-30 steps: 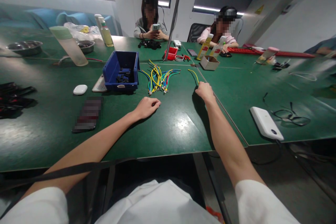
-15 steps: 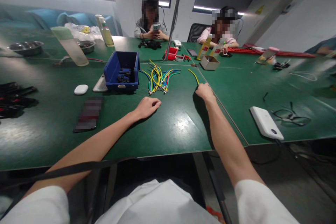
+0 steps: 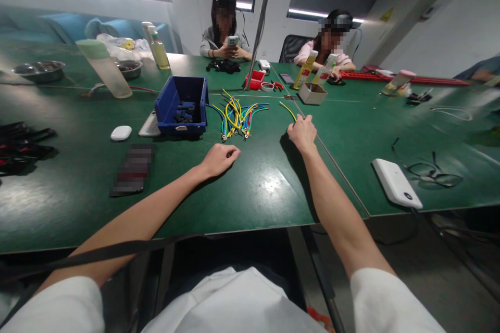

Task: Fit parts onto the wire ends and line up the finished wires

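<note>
The right hand is covering the near end of a single yellow wire, and because the fingers are hiding that end, I cannot tell whether they are pinching it or only touching it. The wire is lying on the green table, its free end curving away beyond the fingertips. It is looking light and bendable with a little spring, probably smooth enough to be rolling under a loose touch; a thumb-and-finger pinch on the coated length would be suiting it better than one at the tip. The left hand is resting on the table, fingers curled in, nothing showing in it. Just beyond it, a tangle of coloured wires is spreading, likely snagging easily at its metal ends, and a blue bin is standing beside that.
</note>
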A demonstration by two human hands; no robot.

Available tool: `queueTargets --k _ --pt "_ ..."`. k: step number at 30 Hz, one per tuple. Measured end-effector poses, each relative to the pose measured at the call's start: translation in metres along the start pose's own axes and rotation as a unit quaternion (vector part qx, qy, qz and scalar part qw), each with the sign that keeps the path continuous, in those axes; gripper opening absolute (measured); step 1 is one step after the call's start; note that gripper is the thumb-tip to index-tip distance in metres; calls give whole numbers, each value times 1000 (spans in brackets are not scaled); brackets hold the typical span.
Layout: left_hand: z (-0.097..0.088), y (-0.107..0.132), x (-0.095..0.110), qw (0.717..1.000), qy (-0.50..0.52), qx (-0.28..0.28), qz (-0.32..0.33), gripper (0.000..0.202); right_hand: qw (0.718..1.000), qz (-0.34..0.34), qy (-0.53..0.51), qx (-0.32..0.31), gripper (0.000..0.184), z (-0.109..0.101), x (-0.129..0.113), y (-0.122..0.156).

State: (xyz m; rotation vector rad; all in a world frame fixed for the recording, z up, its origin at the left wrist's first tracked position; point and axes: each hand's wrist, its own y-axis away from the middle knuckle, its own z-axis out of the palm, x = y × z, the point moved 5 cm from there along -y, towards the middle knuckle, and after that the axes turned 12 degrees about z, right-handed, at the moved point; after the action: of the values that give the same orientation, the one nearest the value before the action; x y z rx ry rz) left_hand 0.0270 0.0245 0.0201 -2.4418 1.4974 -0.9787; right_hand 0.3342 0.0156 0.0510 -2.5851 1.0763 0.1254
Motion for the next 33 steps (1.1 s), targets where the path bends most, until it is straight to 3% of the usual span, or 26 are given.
queueTargets --k 5,11,17,25,33 --pt "-15 1 -4 995 -58 66 -39 29 995 -71 -53 50 47 -9 -23 15" --pt "-49 4 -18 967 -154 183 -84 31 990 -111 -76 37 42 -2 -33 21" --pt "-75 7 -29 935 -241 242 -96 38 991 -112 -77 17 43 0 -35 22" --pt "-74 10 -55 918 -292 212 -165 49 987 -145 -67 -7 40 7 -38 23" --pt "-72 8 -64 914 -335 150 -175 48 983 -171 -57 -28 37 15 -42 25"
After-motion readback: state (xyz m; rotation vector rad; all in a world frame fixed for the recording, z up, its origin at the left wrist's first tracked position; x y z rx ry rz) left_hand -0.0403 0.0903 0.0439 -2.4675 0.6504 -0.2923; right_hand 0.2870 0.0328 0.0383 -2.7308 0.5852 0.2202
